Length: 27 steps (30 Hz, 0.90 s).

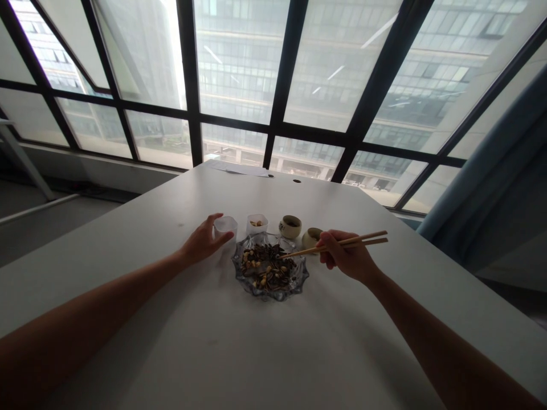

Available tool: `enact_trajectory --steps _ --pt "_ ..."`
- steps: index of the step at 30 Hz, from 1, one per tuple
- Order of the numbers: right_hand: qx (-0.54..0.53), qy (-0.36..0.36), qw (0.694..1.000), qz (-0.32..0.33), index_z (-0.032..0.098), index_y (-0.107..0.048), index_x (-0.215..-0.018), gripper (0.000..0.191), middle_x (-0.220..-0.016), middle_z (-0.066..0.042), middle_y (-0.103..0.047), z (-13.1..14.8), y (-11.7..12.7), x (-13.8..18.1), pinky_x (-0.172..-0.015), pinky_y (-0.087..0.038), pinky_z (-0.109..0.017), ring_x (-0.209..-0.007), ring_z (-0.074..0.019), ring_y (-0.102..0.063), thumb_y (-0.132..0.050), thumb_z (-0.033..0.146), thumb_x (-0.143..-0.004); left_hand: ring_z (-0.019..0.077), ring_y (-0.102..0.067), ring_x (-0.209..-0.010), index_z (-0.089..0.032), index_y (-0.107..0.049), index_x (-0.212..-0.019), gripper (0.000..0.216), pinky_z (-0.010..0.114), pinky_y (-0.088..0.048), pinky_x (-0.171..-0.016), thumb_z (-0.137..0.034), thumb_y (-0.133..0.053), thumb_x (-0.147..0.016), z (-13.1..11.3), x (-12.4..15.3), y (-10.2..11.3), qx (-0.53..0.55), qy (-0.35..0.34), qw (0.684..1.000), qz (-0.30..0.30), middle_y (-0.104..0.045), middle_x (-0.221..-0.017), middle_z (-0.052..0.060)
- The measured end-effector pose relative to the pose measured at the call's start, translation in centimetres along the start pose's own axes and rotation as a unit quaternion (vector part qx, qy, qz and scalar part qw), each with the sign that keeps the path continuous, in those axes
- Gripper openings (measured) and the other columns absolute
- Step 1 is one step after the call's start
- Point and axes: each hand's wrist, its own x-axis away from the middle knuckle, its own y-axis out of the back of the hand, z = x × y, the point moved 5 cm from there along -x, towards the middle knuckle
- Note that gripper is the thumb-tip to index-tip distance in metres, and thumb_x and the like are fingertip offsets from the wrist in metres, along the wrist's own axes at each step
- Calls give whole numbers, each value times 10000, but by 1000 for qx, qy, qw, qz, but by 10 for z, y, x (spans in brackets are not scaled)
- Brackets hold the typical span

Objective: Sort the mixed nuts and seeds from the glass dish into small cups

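Note:
My left hand (207,238) is curved around a small clear plastic cup (225,225), thumb in front and fingers behind. In my right hand (344,253) is a pair of wooden chopsticks (367,240), their tips down at the contents of a scalloped glass bowl (276,295). Dark sunflower seeds (267,250) and paler nut-like pieces (264,279) lie mixed in that bowl. Behind it stands a second clear cup (257,218) with some light pieces inside. A cream ceramic cup (290,228) with dark contents is beside it; another ceramic cup (310,238) is partly hidden by my right hand.
The white table (273,353) reaches to the large windows (243,62). Papers (237,168) lie at its far edge, near two dark round spots (297,181). A blue curtain (482,171) hangs on the right.

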Motion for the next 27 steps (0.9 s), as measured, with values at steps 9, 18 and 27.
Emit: enact_trajectory --steps 9,18,27 --pt "31 32 998 45 168 -648 -649 536 -494 -29 -638 10 -3 5 -352 -432 -198 -371 -103 -549 -623 664 -850 334 -681 -972 -140 -441 -1418 899 472 -542 -874 -755 -552 -773 0 0 -1 2 -3 1000 15 -697 -1096 161" --pt "-160 -74 980 -88 160 -648 -608 606 -385 -10 -566 -34 -1 -8 -258 -342 -191 -275 -97 -466 -727 758 -667 338 -682 -1003 -131 -431 -1429 960 466 -545 -877 -722 -657 -708 4 -1 0 3 -11 1000 0 -697 -1128 168" --pt "-324 -135 929 -118 165 -611 -613 587 -391 24 -533 -70 -13 -10 -283 -349 -166 -288 -61 -430 -816 715 -591 291 -640 -1120 -192 -514 -1279 625 452 -538 -968 -392 -720 -724 -6 4 5 27 -126 989 -78 -649 -1254 133"
